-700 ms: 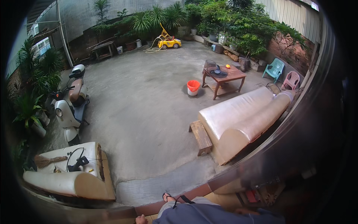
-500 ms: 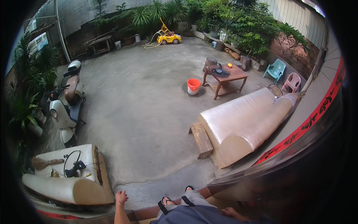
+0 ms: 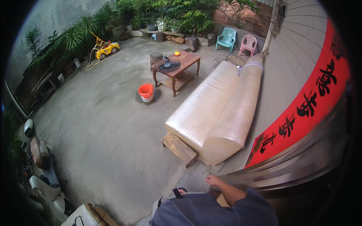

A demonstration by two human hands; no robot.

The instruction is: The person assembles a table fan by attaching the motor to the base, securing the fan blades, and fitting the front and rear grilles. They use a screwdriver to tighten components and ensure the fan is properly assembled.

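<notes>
Concrete courtyard (image 3: pixel 94 124) ringed by potted greenery, seen from a doorway at its edge.

Against the grey house wall (image 3: pixel 290 75) hangs a red banner with black characters (image 3: pixel 305 109), and along the wall's foot lies a long cream sofa wrapped in clear plastic (image 3: pixel 215 113), a low wooden step (image 3: pixel 179 148) touching its near end. Beyond the sofa stands a wooden table (image 3: pixel 177 64) with a dark round tray on it, an orange-lined bucket (image 3: pixel 146 92) just beside it (two plastic chairs and a yellow toy car sit farther back). Parked scooters (image 3: pixel 37 158) line the left rim. Lowest and smallest, the right hand (image 3: pixel 213 180) rests near a blurred metal door frame (image 3: pixel 286 169), fingers seemingly curled; whether it touches the frame cannot be told. No left hand shows.
</notes>
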